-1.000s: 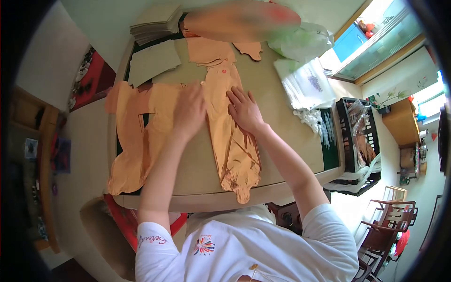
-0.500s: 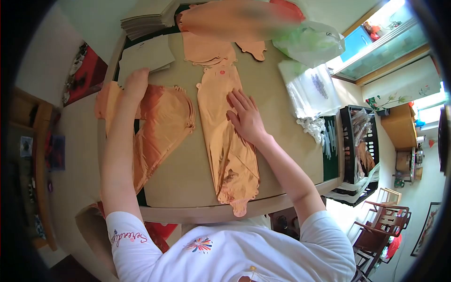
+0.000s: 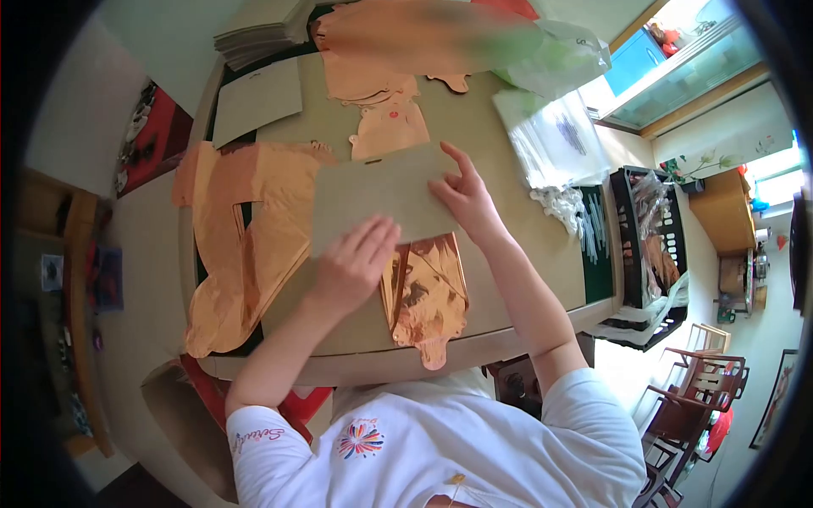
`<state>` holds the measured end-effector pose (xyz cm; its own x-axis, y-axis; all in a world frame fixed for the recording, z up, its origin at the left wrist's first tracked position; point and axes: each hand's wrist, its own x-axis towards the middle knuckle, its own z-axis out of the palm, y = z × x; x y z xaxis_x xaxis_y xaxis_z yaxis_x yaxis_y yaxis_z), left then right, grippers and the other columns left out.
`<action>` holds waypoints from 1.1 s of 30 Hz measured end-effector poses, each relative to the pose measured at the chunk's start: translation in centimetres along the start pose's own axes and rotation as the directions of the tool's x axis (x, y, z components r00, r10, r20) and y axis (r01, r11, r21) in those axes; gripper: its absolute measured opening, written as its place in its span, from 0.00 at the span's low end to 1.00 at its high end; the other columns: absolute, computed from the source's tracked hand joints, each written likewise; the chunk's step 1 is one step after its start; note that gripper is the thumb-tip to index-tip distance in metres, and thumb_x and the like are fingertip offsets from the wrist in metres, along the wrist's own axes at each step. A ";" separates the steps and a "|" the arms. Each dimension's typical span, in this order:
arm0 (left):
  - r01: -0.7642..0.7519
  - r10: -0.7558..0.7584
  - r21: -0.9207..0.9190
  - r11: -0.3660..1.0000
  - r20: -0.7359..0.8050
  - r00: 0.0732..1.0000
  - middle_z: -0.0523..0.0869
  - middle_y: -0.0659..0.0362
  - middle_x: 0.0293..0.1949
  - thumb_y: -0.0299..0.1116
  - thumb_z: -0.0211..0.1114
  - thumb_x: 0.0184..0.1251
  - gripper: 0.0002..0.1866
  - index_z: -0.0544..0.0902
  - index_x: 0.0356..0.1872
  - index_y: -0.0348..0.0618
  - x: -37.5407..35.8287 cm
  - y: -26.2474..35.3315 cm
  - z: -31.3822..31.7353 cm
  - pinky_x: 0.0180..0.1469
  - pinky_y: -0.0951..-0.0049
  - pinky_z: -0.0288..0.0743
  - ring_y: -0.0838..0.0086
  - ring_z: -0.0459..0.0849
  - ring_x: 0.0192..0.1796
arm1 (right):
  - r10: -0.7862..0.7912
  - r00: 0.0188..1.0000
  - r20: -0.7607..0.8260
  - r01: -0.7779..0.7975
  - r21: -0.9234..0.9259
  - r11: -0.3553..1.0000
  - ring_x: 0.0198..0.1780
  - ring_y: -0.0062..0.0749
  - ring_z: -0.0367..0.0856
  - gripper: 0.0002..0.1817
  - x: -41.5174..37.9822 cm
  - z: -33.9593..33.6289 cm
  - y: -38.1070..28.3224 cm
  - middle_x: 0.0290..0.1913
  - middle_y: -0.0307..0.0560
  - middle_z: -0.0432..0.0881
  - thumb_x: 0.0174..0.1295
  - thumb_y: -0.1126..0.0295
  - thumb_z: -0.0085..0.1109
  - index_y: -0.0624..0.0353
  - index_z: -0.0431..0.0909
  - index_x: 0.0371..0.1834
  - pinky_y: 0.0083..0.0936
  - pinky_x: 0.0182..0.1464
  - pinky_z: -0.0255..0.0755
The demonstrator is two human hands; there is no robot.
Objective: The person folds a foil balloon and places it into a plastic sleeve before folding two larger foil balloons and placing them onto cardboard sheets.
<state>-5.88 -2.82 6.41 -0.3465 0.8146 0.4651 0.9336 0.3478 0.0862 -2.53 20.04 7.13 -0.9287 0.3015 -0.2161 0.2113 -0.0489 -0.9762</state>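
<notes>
A grey cardboard sheet (image 3: 381, 190) lies across the middle of a flat copper-coloured foil balloon (image 3: 428, 288), covering part of it. At the sheet's lower left, my left hand (image 3: 360, 258) has its fingers laid over the edge, slightly blurred, and its thumb is hidden. My right hand (image 3: 466, 195) is at the right edge, thumb over the board and index finger stretched up by the corner. Below the sheet shows the balloon's shiny, creased end with a tab. More copper foil balloons (image 3: 254, 186) are spread at the left.
Several cardboard sheets (image 3: 258, 97) rest at the upper left, beside a thicker stack (image 3: 262, 34). Further foil balloons (image 3: 364, 63) lie at the far side. Clear plastic bags (image 3: 555, 140), white straws (image 3: 595, 224) and a black crate (image 3: 648, 245) are on the right.
My left hand has moved from the cardboard at the upper left to the middle, bringing a sheet over the balloon. My right hand has shifted from the foil to the sheet's edge.
</notes>
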 end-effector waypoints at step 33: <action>0.299 -0.273 -0.126 0.946 0.191 0.943 0.67 0.49 0.69 0.40 0.62 0.66 0.27 0.71 0.66 0.48 -3.7 4.1 3.9 0.71 0.45 0.54 0.53 0.62 0.72 | -0.372 0.907 -0.197 0.055 -0.821 0.568 0.54 0.47 0.77 0.20 4.1 -0.4 2.9 0.49 0.58 0.80 0.60 0.58 0.62 0.61 0.79 0.49 0.37 0.55 0.71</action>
<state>-1.13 -2.60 1.66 -0.5988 0.7619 0.2469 0.7910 0.5143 0.3315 -5.57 21.50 3.47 -0.8607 0.4795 0.1712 0.3197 0.7707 -0.5512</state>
